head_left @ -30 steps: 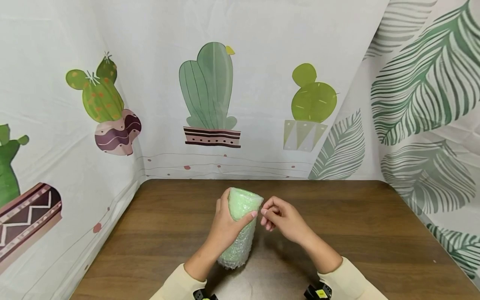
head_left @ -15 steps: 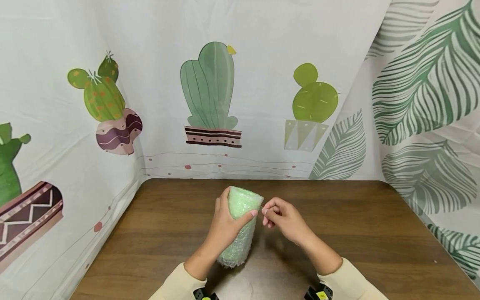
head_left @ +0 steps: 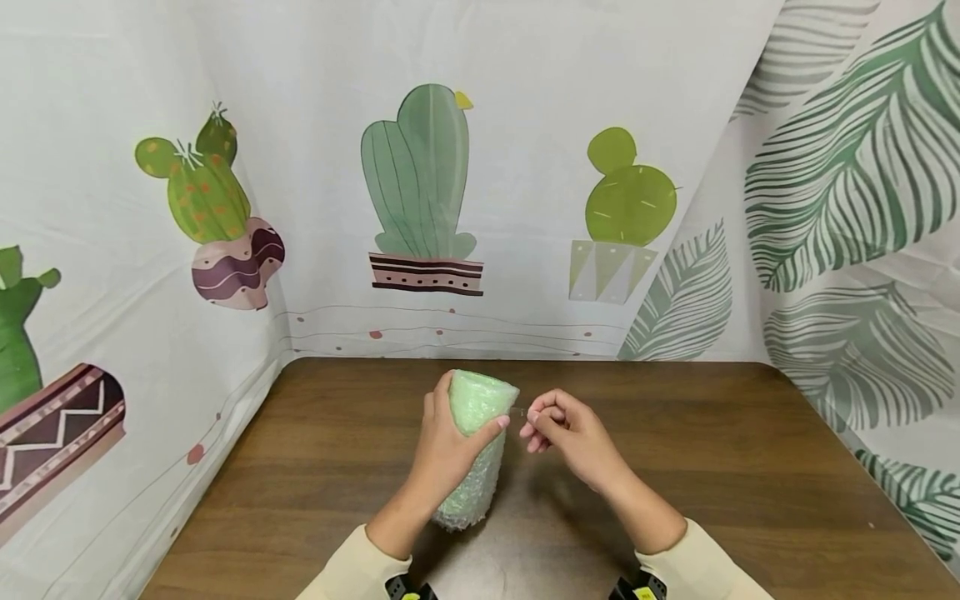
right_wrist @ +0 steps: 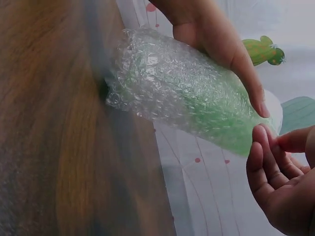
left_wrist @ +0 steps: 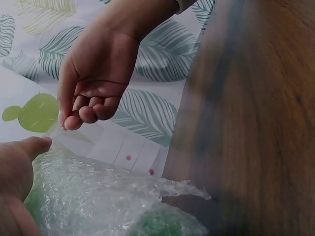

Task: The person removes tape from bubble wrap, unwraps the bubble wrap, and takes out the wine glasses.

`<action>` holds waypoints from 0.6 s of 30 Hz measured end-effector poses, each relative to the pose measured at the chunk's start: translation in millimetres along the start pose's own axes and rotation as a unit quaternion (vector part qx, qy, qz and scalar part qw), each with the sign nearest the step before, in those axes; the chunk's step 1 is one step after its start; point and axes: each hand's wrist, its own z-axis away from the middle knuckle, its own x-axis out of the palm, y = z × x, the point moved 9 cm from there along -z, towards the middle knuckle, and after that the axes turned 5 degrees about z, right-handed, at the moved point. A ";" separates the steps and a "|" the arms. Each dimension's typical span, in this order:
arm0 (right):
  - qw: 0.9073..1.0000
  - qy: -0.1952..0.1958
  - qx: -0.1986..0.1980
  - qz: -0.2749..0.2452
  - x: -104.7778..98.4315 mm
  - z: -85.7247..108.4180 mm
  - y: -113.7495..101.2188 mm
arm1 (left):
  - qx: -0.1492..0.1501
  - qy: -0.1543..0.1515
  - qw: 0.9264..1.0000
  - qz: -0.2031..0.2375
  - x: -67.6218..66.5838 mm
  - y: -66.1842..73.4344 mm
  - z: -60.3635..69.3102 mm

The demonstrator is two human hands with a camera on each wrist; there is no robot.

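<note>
head view: one bubble-wrapped green cylinder (head_left: 482,477) tilts over the worktop (head_left: 712,467), nearer its left edge than its right, gripped by the left hand (head_left: 446,440); the right hand (head_left: 567,429) pinches one clear strip (head_left: 517,411). left wrist view: wrapping looks done, the strip seemingly left unsettled; coming off or going on, i cannot tell. right wrist view: two hands, one cylinder.

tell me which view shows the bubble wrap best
Right wrist: the bubble wrap is large there, its bubbles plain along most of its length. The head view shows it smaller, from above; the left wrist view cuts it off at the bottom.
</note>
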 end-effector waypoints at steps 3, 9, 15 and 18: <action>1.000 -0.004 0.009 -0.004 1.2 -0.7 2.8 | 0.005 0.003 1.000 -0.002 0.1 0.1 0.4; 0.999 -0.017 0.039 -0.027 4.2 -0.7 8.0 | 0.004 0.004 1.000 -0.003 -0.3 -0.2 0.4; 0.995 -0.057 0.059 -0.054 11.8 -0.9 10.6 | -0.002 0.002 1.000 -0.011 0.3 -0.3 1.2; 0.995 -0.054 0.062 -0.052 11.3 -1.3 11.6 | 0.002 0.001 1.000 -0.019 0.8 1.3 1.8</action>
